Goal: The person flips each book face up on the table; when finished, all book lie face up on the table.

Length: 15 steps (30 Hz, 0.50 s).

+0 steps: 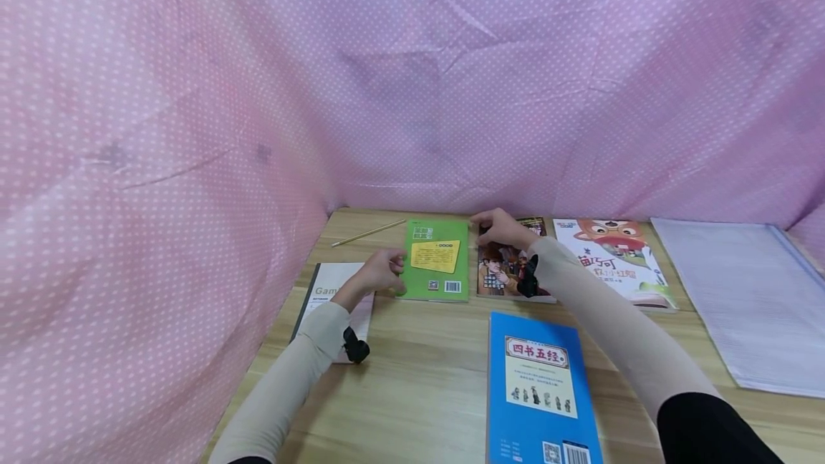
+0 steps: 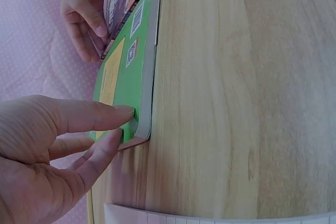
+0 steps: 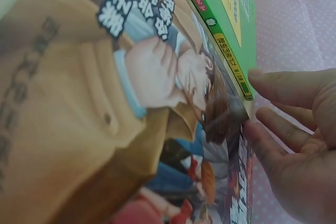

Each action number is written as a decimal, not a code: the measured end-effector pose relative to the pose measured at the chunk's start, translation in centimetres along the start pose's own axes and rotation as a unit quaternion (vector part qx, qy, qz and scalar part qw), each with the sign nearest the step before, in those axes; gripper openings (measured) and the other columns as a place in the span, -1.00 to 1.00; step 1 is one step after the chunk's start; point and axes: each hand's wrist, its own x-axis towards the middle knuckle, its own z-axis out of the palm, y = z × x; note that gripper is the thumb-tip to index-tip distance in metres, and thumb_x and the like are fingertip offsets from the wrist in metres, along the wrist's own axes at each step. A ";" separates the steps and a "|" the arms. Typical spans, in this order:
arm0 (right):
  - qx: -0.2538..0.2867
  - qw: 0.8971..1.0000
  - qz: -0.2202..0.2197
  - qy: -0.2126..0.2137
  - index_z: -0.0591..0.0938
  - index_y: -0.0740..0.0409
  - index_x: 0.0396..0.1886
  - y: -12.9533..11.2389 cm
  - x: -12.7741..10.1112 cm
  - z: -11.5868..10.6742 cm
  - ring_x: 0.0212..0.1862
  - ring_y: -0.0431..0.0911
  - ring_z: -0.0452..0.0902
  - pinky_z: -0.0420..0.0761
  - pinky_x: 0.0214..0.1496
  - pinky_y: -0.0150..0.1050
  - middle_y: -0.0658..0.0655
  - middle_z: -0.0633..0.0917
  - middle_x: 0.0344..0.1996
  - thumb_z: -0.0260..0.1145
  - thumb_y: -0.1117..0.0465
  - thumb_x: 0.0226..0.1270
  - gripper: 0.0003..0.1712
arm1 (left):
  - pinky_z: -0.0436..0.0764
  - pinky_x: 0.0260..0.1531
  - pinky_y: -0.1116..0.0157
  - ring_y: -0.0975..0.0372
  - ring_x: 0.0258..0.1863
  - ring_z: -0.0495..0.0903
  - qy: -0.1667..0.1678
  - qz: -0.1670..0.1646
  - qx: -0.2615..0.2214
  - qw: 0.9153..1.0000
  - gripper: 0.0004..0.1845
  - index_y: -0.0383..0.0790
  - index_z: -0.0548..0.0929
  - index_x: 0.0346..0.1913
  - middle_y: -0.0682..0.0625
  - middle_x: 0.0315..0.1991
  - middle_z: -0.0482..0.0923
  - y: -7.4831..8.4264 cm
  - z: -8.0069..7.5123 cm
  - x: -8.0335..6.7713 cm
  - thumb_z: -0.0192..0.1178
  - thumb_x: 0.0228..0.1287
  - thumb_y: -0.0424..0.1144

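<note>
A green book (image 1: 435,256) with a yellow panel lies flat near the back of the table. At its left edge is my left hand (image 1: 383,271); in the left wrist view its thumb and fingers are slightly parted by the book's corner, and exact contact is unclear. My right hand (image 1: 505,229) is at the book's upper right corner, where the right wrist view shows the thumb (image 3: 265,82) against the green spine and the other fingers loosely extended. Below that hand lies a comic-style illustrated book (image 1: 505,274), close beside the green one and partly hidden by my hand and wrist.
A white notebook (image 1: 331,279) lies under my left forearm, with a thin pencil-like stick (image 1: 367,233) behind it. A blue book (image 1: 541,385) lies in front. To the right are a white picture book (image 1: 612,256) and a translucent plastic folder (image 1: 741,299). Pink dotted cloth (image 1: 419,92) hangs behind.
</note>
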 end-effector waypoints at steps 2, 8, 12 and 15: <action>0.006 1.000 0.006 0.003 0.43 0.38 0.42 0.0 0.1 0.1 0.40 0.30 0.39 0.45 0.44 0.14 0.44 0.48 0.36 0.40 0.41 0.28 -0.30 | 0.67 0.07 0.27 0.11 0.01 0.51 -0.001 0.001 -0.004 1.000 0.02 -0.44 0.33 0.47 -0.12 -0.02 0.49 0.0 0.0 0.0 0.41 -0.23 -0.72; 0.027 1.000 0.014 0.005 0.41 0.34 0.45 0.1 0.5 0.5 0.39 0.27 0.41 0.48 0.42 0.13 0.42 0.49 0.37 0.39 0.39 0.29 -0.28 | 0.65 0.12 0.24 0.09 0.01 0.51 0.012 -0.002 0.010 1.000 0.07 -0.44 0.31 0.48 -0.15 -0.01 0.52 -0.1 0.3 -0.1 0.45 -0.28 -0.70; 0.040 0.999 0.012 0.009 0.41 0.34 0.45 0.1 0.7 0.9 0.36 0.27 0.44 0.54 0.36 0.11 0.42 0.50 0.35 0.38 0.40 0.30 -0.28 | 0.63 0.20 0.20 0.06 0.04 0.53 0.018 -0.002 0.021 1.000 0.06 -0.44 0.33 0.47 -0.19 0.02 0.54 -0.2 0.4 -0.1 0.48 -0.28 -0.68; 0.044 0.999 0.013 0.010 0.41 0.33 0.45 0.2 0.9 1.2 0.32 0.23 0.47 0.60 0.30 0.04 0.41 0.51 0.34 0.39 0.40 0.30 -0.28 | 0.63 0.17 0.21 0.07 0.01 0.53 0.018 0.002 0.026 1.000 -0.02 -0.43 0.41 0.41 -0.17 -0.01 0.54 -0.2 0.3 -0.1 0.49 -0.27 -0.67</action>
